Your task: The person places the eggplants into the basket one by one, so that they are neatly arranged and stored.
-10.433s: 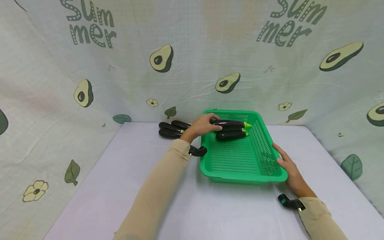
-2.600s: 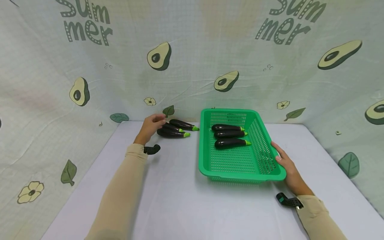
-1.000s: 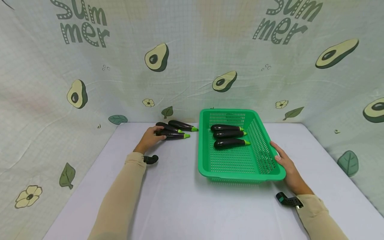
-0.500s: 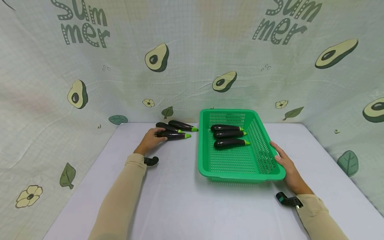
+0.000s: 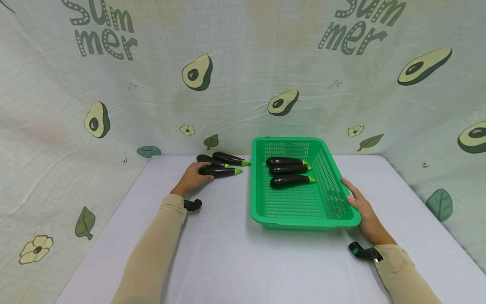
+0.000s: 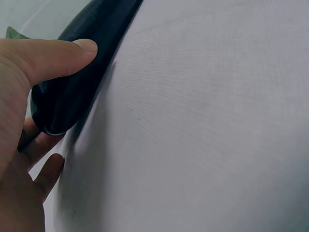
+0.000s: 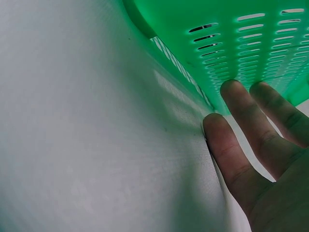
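At the left group on the table, my left hand holds the blunt end of the front eggplant. In the left wrist view the thumb lies on top of the dark eggplant, with other fingers round its far side and end. Two more eggplants lie just behind it, one close to the fingers and another farther back. My right hand grips the right rim of a green plastic basket; in the right wrist view several fingers reach under its slotted wall.
Inside the basket three eggplants, the front one among them, lie in a row, green stems to the right. A white cloth covers the table. Behind it hangs a printed curtain that meets the table's back edge.
Earlier my left hand was at the eggplants in the basket; it has since moved left to the loose ones. Lately the front eggplant has shifted slightly right under it. The right hand stays put.
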The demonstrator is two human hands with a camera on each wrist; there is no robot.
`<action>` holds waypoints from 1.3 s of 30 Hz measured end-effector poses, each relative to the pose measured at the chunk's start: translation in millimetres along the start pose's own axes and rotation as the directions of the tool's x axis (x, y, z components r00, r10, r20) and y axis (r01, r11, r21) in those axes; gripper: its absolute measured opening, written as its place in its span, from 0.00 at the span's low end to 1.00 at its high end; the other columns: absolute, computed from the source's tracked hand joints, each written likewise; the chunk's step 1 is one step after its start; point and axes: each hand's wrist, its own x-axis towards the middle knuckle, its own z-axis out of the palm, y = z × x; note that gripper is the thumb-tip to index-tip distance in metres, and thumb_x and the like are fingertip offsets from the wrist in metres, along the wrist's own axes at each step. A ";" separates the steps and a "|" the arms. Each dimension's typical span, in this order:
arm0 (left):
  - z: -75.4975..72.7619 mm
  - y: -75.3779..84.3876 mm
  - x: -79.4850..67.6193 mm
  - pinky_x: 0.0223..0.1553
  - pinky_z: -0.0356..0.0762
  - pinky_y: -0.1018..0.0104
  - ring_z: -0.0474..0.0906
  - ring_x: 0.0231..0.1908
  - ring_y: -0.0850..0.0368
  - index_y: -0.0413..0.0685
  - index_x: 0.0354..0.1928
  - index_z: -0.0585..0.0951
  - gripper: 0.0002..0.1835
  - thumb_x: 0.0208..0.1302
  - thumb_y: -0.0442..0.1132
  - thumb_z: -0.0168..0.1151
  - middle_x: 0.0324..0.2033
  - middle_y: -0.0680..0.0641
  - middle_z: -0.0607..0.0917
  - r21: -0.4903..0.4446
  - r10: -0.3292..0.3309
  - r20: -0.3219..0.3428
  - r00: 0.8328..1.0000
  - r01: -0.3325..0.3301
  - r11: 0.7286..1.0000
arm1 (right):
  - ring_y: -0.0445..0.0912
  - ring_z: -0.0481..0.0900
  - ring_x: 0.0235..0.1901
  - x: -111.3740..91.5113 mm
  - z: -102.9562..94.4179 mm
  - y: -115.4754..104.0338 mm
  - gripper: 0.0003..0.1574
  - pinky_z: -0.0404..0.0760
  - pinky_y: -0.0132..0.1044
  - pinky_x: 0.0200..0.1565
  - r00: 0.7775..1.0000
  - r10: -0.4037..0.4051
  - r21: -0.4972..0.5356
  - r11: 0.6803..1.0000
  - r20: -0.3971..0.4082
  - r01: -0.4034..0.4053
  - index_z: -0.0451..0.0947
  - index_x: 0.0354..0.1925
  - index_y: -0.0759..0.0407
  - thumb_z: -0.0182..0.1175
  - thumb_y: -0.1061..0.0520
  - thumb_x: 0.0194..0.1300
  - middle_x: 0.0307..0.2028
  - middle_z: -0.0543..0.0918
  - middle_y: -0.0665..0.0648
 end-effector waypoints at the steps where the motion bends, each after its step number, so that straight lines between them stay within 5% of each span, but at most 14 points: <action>1: 0.0 0.8 -0.4 0.69 0.55 0.43 0.63 0.66 0.38 0.49 0.68 0.75 0.32 0.62 0.45 0.72 0.65 0.33 0.70 0.006 0.000 0.001 1.000 0.000 1.000 | 0.41 0.58 0.60 0.0 0.0 -0.1 0.35 0.60 0.21 0.52 1.000 0.000 0.001 1.000 0.000 0.000 0.45 0.81 0.44 0.36 0.48 0.81 0.76 0.47 0.66; 20: 3.9 10.4 -14.9 0.69 0.54 0.39 0.62 0.68 0.36 0.49 0.66 0.77 0.29 0.63 0.44 0.70 0.67 0.33 0.69 0.017 0.005 0.005 1.000 -0.005 1.000 | 0.43 0.62 0.56 -1.0 1.0 0.8 0.35 0.62 0.23 0.50 1.000 0.013 -0.003 1.000 0.005 -0.013 0.45 0.81 0.43 0.35 0.48 0.81 0.75 0.50 0.66; 39: 13.2 22.6 -18.2 0.64 0.65 0.43 0.67 0.64 0.43 0.55 0.65 0.76 0.30 0.62 0.51 0.70 0.68 0.42 0.71 -0.127 -0.047 -0.079 0.996 0.037 0.991 | 0.42 0.66 0.53 -0.4 -0.3 -0.7 0.35 0.65 0.25 0.49 1.000 0.009 0.004 1.000 0.007 -0.009 0.44 0.81 0.45 0.35 0.48 0.81 0.73 0.51 0.64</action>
